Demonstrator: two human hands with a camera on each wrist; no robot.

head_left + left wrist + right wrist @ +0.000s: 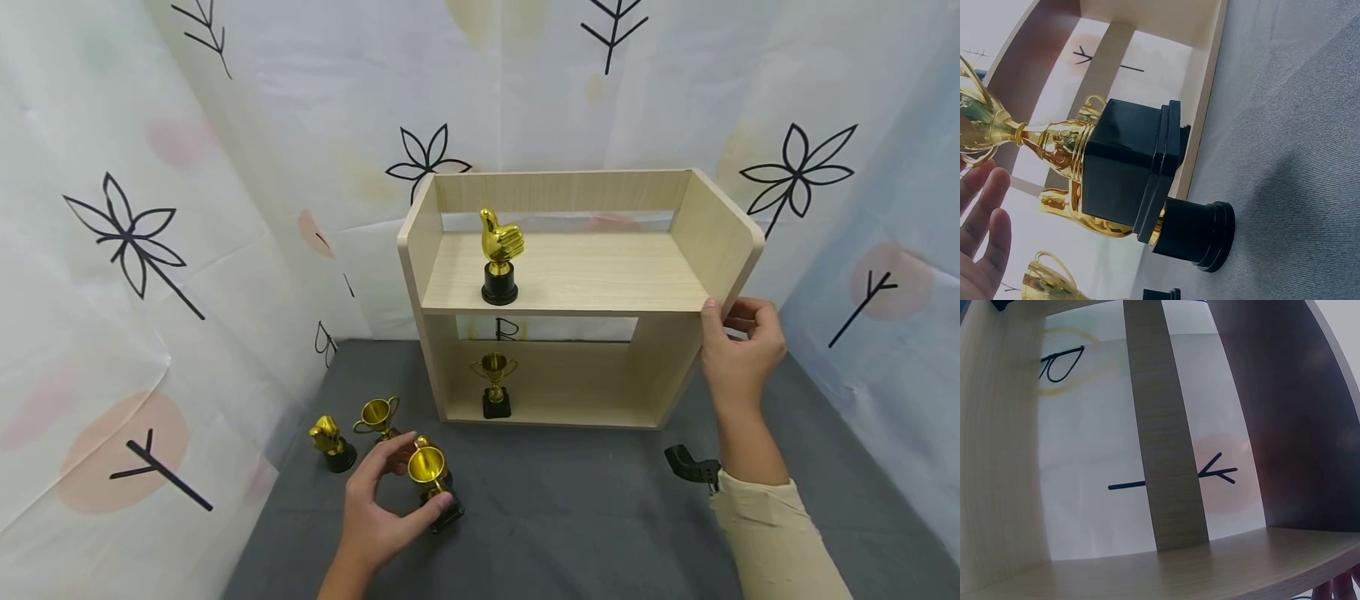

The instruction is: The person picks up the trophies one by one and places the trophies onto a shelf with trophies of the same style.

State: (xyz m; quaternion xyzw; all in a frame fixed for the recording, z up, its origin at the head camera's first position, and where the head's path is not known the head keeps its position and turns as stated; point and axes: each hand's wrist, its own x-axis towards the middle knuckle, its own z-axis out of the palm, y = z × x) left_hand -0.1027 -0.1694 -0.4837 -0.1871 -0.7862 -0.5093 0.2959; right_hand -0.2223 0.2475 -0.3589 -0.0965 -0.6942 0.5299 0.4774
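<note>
My left hand (386,504) grips a gold trophy cup (427,465) with a black square base, thumb and fingers on opposite sides of it. In the left wrist view this trophy cup (1125,159) is held above the grey surface. A gold thumbs-up trophy (1192,232) with a round black base stands behind it, partly hidden. My right hand (746,350) holds the right side panel of a light wooden two-tier shelf (577,271). In the right wrist view, only fingertips (1342,587) show at the shelf's edge.
A gold thumbs-up trophy (500,257) stands on the upper tier. On the lower tier is a small trophy cup (496,385). Left of my left hand are a gold fist-like trophy (332,443) and another trophy cup (377,414). Patterned cloth (315,125) hangs around the grey surface (570,517).
</note>
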